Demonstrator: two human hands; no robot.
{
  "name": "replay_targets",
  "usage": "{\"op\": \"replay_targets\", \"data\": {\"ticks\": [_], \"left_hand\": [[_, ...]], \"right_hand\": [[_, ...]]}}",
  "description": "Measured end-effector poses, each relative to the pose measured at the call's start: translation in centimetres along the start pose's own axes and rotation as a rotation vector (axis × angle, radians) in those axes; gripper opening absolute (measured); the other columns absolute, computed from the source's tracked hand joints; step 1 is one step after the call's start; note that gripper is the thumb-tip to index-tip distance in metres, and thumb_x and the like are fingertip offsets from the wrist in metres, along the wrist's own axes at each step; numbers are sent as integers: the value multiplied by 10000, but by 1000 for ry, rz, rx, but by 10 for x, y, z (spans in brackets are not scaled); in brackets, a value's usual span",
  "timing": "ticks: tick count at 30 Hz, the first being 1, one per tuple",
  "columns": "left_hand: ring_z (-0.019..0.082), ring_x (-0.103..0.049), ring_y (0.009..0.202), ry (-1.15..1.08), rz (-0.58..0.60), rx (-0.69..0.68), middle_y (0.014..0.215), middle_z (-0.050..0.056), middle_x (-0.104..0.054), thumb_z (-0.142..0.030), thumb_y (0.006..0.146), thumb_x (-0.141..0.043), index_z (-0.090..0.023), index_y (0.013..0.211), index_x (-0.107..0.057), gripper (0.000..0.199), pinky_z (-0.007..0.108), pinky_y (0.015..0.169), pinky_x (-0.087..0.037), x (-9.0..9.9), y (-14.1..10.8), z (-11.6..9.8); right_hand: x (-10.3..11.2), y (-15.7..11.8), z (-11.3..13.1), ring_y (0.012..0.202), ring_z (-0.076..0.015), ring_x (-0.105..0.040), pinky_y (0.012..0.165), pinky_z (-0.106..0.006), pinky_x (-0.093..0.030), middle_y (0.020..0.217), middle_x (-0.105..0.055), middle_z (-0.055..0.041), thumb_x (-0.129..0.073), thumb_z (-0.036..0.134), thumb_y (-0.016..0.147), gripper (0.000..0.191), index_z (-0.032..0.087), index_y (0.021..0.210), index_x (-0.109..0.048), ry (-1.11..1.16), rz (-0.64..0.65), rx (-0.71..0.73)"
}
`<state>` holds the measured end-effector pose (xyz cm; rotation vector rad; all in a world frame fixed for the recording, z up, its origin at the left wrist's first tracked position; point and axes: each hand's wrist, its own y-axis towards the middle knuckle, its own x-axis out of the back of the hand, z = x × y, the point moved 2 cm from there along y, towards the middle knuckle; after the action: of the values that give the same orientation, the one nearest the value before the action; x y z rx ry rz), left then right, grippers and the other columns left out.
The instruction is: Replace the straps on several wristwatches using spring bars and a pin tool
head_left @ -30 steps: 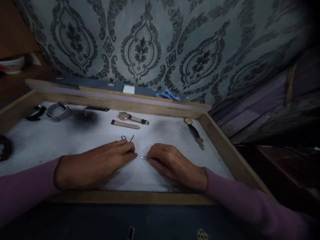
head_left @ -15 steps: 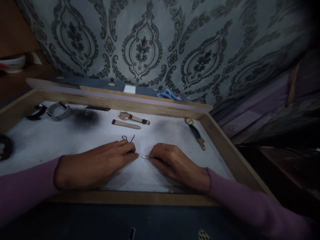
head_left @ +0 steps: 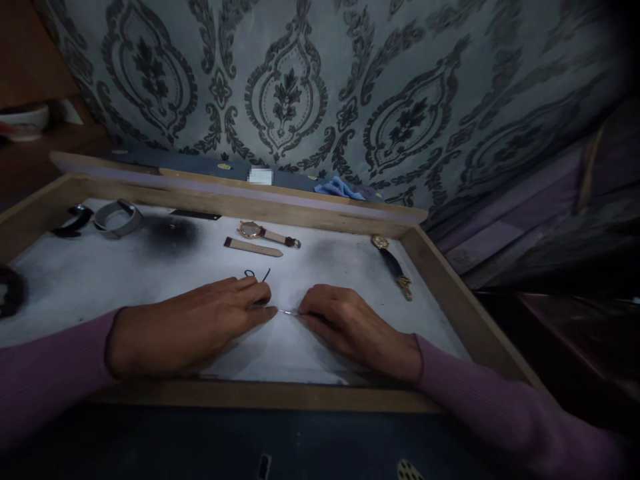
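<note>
Fingers pinched together, my left hand (head_left: 200, 325) rests over the white bottom of the wooden tray (head_left: 265, 395); what it holds is hidden. My right hand (head_left: 357, 327) grips a thin metal tool (head_left: 289, 312), whose tip points at my left fingertips. Just beyond my left fingers lie a small black loop (head_left: 249, 273) and a thin black piece (head_left: 267, 274). Farther back are a rose-gold watch (head_left: 250, 230) with one strap half attached and a loose strap half (head_left: 254, 247) in front of it.
A gold watch with a dark strap (head_left: 393, 265) lies at the tray's right. At the left are a grey band (head_left: 117, 219), a black watch (head_left: 74, 221) and a dark round item (head_left: 11, 291). A blue cloth (head_left: 340, 189) sits behind the back rim.
</note>
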<state>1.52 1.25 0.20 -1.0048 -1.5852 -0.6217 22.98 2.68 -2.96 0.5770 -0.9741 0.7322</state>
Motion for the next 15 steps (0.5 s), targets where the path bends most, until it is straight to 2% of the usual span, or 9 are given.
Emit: {"op": "replay_targets", "data": {"ticks": [6, 15], "left_hand": [[203, -487, 1170, -7, 33, 4, 1264, 66, -545, 23, 871, -316, -227, 1306, -484, 529, 367, 1059, -342, 2, -1, 3], [212, -508, 1109, -49, 11, -9, 1250, 71, -563, -50, 915, -313, -235, 1277, -514, 454, 383, 1030, -364, 5, -2, 3]], "right_hand": [[0, 1, -1, 689, -156, -568, 646, -269, -439, 755, -620, -55, -449, 162, 958, 226, 142, 794, -603, -19, 12, 5], [2, 2, -2, 690, -153, -545, 636, -272, -419, 754, -607, -57, -421, 178, 977, 269, 144, 774, -593, -31, 24, 23]]}}
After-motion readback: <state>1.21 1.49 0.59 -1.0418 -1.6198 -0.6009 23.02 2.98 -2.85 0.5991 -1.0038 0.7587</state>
